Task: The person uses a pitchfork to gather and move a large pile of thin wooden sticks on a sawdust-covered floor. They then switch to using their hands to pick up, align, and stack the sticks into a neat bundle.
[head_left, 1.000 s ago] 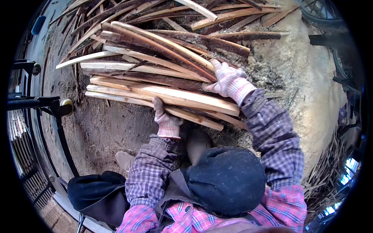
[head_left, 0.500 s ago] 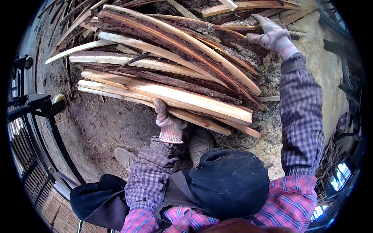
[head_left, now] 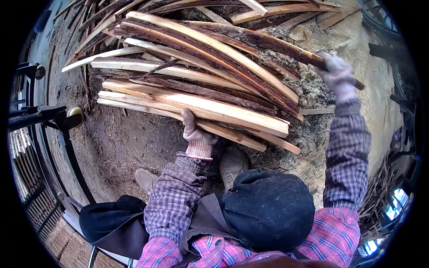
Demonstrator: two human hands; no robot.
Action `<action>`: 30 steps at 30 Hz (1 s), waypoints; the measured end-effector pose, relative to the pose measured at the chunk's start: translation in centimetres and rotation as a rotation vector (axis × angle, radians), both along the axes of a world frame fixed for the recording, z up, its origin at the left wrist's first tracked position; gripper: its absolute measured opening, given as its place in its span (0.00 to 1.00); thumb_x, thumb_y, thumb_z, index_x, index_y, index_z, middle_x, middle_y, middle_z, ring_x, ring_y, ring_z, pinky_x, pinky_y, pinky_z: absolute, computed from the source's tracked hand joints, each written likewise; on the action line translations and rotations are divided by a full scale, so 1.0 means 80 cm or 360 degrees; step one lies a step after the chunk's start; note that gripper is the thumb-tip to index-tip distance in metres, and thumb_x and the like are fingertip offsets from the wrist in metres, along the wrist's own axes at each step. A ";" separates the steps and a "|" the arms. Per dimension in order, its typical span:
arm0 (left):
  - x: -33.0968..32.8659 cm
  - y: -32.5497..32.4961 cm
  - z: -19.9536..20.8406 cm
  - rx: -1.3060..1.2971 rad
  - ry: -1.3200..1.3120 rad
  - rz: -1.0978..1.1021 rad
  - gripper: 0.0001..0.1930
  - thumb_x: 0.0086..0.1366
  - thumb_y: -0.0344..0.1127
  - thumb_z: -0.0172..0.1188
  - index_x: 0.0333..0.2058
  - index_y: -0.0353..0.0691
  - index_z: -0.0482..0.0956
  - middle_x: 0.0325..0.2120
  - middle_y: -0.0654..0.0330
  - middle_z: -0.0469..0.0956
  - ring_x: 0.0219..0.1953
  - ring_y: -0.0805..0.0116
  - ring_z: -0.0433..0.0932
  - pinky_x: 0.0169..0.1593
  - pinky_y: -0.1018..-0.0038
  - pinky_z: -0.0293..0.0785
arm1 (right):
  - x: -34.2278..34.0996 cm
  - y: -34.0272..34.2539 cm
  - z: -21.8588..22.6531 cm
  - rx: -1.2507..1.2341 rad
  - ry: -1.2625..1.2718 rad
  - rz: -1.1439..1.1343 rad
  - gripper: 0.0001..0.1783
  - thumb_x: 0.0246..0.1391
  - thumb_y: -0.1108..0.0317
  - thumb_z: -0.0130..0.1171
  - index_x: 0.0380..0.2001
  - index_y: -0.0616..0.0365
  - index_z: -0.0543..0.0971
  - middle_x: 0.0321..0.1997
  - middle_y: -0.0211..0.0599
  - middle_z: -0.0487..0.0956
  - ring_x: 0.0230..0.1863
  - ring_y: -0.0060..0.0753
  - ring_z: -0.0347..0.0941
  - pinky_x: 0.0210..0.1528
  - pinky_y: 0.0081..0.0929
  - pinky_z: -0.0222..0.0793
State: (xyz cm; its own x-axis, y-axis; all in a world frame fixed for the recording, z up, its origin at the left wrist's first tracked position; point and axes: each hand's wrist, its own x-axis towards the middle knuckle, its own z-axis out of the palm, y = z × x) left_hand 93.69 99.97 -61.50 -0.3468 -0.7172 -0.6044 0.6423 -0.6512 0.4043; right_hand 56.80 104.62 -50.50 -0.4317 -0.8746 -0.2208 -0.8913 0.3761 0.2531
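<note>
My left hand (head_left: 198, 137), in a pale work glove, is closed on the near edge of a bundle of sawn wood strips (head_left: 223, 111). Its thumb lies against the lowest strips and its fingers are hidden beneath them. Far out to the right, my gloved right hand (head_left: 337, 73) is wrapped round the end of a long bark-edged wood strip (head_left: 281, 45). That strip runs leftward behind the bundle, and a short end pokes out past my hand. Dark bark-covered strips (head_left: 223, 58) lie among the pale ones in the bundle.
More loose wood strips (head_left: 286, 11) lie scattered at the far side. Sawdust (head_left: 362, 49) covers the ground on the right. A black metal frame (head_left: 67, 147) with a small wheel (head_left: 75, 117) stands at the left. My shoes (head_left: 233, 165) are close to the bundle.
My right hand was open with fingers spread; it has moved right and nearer and closed on the bark-edged strip, whose end has swung out rightward. My left hand keeps its hold.
</note>
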 end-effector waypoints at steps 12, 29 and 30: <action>0.001 0.001 -0.010 0.0061 -0.0159 0.0046 0.40 0.53 0.64 0.53 0.58 0.47 0.57 0.57 0.57 0.60 0.57 0.56 0.59 0.61 0.59 0.56 | -0.050 0.126 0.026 -0.1430 -0.0652 -0.0514 0.24 0.46 0.69 0.61 0.49 0.57 0.70 0.38 0.34 0.75 0.40 0.27 0.73 0.46 0.19 0.68; -0.005 0.001 0.015 0.0007 -0.0002 0.0129 0.41 0.51 0.58 0.61 0.55 0.38 0.59 0.51 0.52 0.65 0.52 0.54 0.65 0.58 0.58 0.61 | 0.076 -0.286 -0.051 -0.0279 -0.0610 -0.0247 0.32 0.41 0.47 0.61 0.46 0.54 0.73 0.42 0.43 0.77 0.45 0.42 0.72 0.48 0.33 0.66; -0.002 0.001 0.010 0.0041 -0.0066 0.0152 0.42 0.49 0.59 0.62 0.55 0.39 0.59 0.51 0.53 0.65 0.53 0.54 0.64 0.58 0.57 0.61 | 0.084 -0.289 -0.042 -0.0207 -0.0671 -0.0217 0.32 0.41 0.47 0.61 0.47 0.55 0.72 0.41 0.43 0.77 0.44 0.42 0.73 0.48 0.33 0.67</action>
